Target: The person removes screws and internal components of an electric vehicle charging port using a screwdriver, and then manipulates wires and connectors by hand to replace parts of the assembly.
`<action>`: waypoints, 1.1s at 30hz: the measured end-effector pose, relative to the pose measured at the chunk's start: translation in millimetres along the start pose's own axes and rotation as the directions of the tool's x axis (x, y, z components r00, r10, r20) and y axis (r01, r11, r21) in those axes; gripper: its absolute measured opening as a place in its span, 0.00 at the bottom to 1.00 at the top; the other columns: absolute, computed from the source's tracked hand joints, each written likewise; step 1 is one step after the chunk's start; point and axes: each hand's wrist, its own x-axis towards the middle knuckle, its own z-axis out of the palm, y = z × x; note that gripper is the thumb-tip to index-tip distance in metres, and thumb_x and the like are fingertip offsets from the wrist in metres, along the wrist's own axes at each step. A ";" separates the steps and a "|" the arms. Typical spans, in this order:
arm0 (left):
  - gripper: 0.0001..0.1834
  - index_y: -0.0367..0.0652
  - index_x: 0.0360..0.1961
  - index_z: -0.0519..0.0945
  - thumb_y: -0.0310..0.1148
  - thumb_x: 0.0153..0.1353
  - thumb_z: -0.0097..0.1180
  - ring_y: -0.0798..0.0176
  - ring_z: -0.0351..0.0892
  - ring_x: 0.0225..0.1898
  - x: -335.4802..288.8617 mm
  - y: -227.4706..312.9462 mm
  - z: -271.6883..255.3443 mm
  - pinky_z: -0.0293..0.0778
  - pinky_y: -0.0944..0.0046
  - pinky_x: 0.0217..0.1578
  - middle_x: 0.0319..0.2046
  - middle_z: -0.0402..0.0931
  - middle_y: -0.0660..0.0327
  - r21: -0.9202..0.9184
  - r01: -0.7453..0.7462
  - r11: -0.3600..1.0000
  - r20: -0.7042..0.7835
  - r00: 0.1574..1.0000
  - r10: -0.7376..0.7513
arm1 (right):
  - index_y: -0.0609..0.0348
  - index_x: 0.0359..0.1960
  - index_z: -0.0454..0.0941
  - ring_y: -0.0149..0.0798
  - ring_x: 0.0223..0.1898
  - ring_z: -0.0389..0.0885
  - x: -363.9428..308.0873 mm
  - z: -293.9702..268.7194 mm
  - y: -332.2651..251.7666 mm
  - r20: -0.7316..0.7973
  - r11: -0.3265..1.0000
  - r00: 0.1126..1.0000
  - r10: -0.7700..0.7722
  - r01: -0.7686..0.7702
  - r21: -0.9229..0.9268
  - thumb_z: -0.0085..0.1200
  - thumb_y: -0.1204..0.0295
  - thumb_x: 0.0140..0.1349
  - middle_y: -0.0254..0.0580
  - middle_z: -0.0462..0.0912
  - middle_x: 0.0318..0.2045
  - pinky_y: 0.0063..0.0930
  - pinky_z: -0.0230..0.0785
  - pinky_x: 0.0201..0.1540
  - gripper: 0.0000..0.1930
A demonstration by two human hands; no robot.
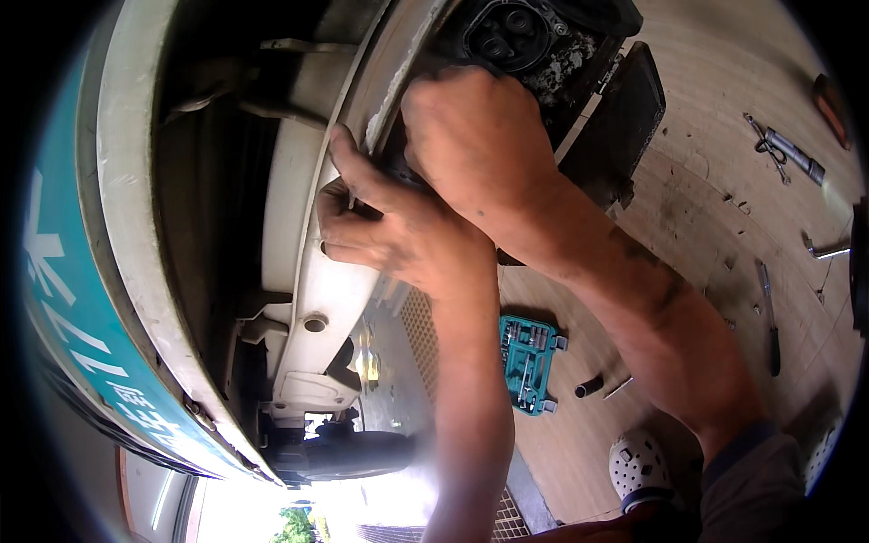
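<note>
The white body panel under the left hand looks like painted metal, smooth and matt with grime along its edges, while the teal strip to its left is glossier. The black housing beyond the right hand seems rough, dirty plastic flecked with grey dust. The floor is pale wood-grain boarding, scuffed, bearing a teal plastic socket case, shiny metal tools and a white perforated rubbery shoe.

Upper centre tight: both hands jammed between white panel and black housing. Floor lower right open, except socket case, scattered tools.
</note>
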 end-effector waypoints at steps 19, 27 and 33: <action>0.54 0.50 0.72 0.51 0.53 0.50 0.69 0.35 0.60 0.50 -2.3 -4.0 0.7 0.60 0.39 0.50 0.50 0.58 0.33 0.000 0.049 0.999 0.053 0.997 -0.049 | 0.62 0.17 0.76 0.54 0.22 0.82 -0.3 5.6 5.6 0.010 0.996 0.999 0.035 -0.036 0.082 0.59 0.74 0.48 0.52 0.79 0.17 0.42 0.76 0.24 0.07; 0.38 0.49 0.67 0.66 0.45 0.56 0.65 0.38 0.67 0.42 8.4 1.2 -4.7 0.72 0.42 0.40 0.47 0.64 0.39 -0.016 0.025 1.000 -0.065 0.998 -0.026 | 0.62 0.19 0.77 0.58 0.27 0.83 2.4 9.0 19.2 -0.172 0.954 0.983 -0.070 0.116 0.277 0.58 0.73 0.51 0.55 0.81 0.23 0.45 0.77 0.31 0.07; 0.46 0.47 0.68 0.63 0.31 0.45 0.69 0.38 0.61 0.59 9.4 6.0 -33.6 0.60 0.41 0.59 0.59 0.60 0.45 -0.282 0.125 0.951 0.226 0.972 -0.061 | 0.65 0.17 0.77 0.62 0.28 0.81 14.8 3.3 30.8 -0.007 0.971 0.999 -0.034 0.035 0.235 0.57 0.73 0.51 0.59 0.79 0.22 0.49 0.76 0.33 0.09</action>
